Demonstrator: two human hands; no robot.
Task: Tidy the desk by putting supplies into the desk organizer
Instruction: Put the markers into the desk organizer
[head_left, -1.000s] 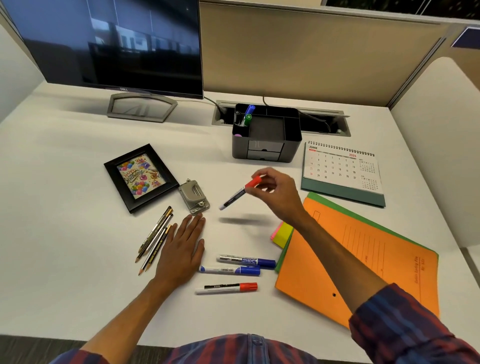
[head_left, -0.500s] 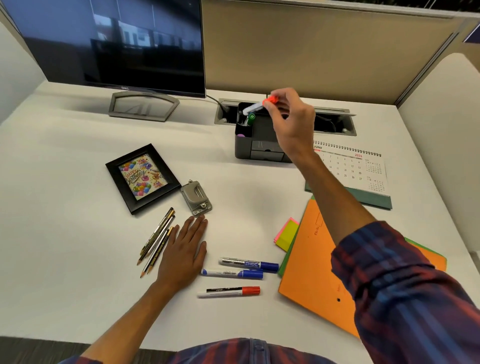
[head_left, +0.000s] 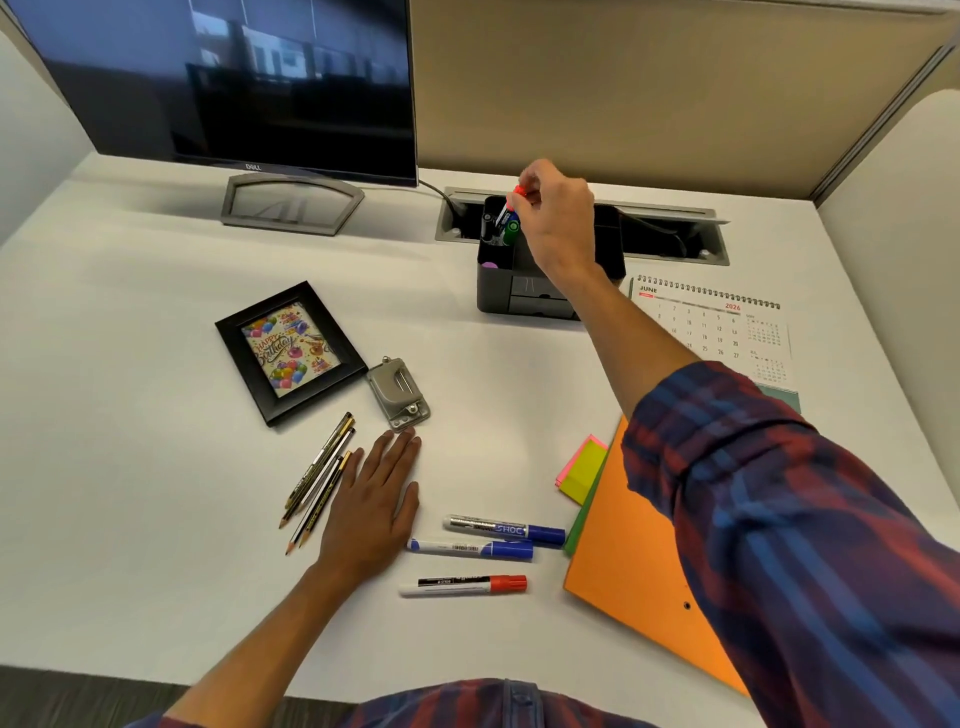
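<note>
Head cam: white desk (head_left: 130, 467) w/ beige partition (head_left: 623, 88); hands: right (head_left: 558, 223) pinches marker (head_left: 511, 203), left (head_left: 371, 499) flat.

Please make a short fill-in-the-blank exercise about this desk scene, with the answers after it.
1. The right hand holds a marker with a ____ cap over the desk organizer.
2. The left hand lies flat on the ____.
3. Beside that hand lie ____ markers.
4. The calendar shows the month of ____.

Answers: red; desk; three; June
</note>
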